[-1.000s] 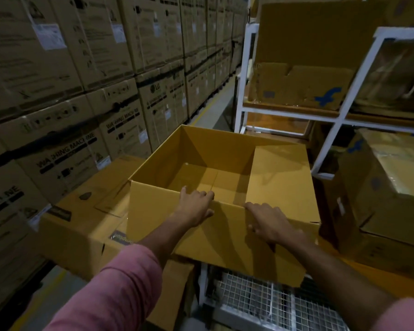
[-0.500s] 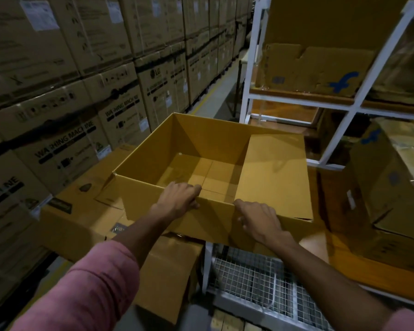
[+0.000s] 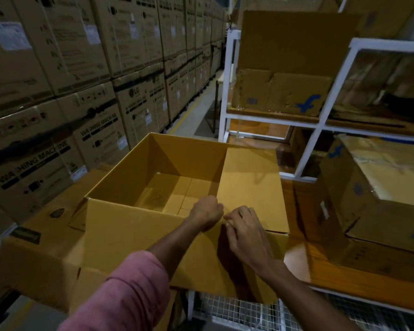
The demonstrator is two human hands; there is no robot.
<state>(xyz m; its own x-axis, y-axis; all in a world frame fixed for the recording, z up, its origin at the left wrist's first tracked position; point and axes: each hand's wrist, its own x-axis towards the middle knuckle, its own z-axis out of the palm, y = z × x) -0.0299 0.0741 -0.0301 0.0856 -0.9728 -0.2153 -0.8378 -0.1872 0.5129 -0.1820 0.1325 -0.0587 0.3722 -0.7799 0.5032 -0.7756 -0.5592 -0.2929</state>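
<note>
working on open box dead ahead, long axis left-right, near rim closest to the body. left-hand grip curled over that rim, clamped on the cardboard. right-hand grip just beside it on the right, fingers bent at the near corner of the folded-in right flap; cannot tell whether pinching or only pressing. equally near, so either can lead. judging next: close the other flaps — left half wide open, free room above. tight at the sides: washing machine cartons left, taped carton and white rack right. wire cart below the near wall.
</note>
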